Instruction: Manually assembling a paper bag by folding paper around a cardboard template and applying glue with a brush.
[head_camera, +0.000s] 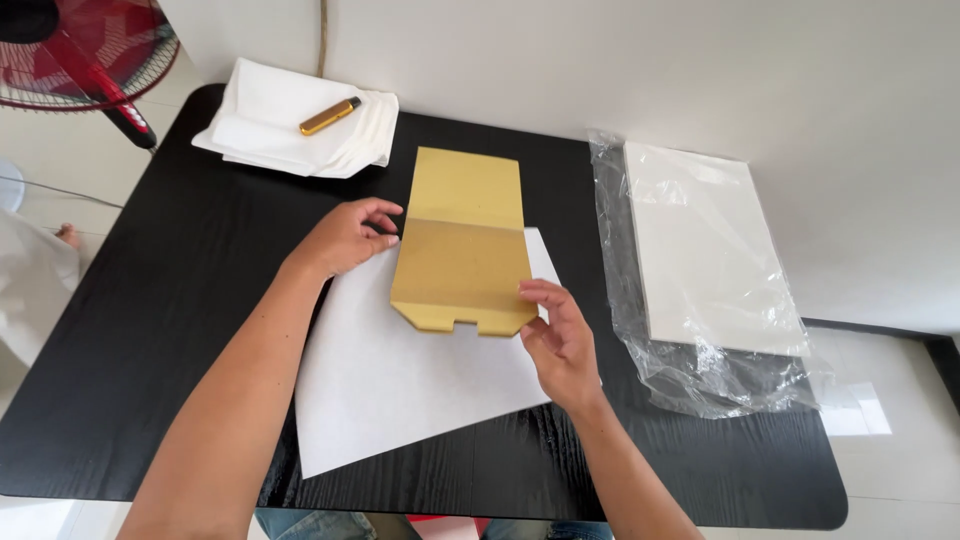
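Observation:
A flat gold cardboard piece (462, 240), folded across its middle, lies on a white sheet of paper (400, 390) on the black table (150, 330). My left hand (345, 238) rests at the cardboard's left edge, fingers curled against it. My right hand (560, 340) touches the lower right corner of the cardboard with fingertips, partly over the white sheet. Neither hand lifts anything.
A stack of white folded papers (270, 140) with a gold pen-like tube (330, 115) sits at the far left. A clear plastic bag holding a white sheet stack (710, 250) lies at the right. A red fan (80, 50) stands beyond the table's left corner.

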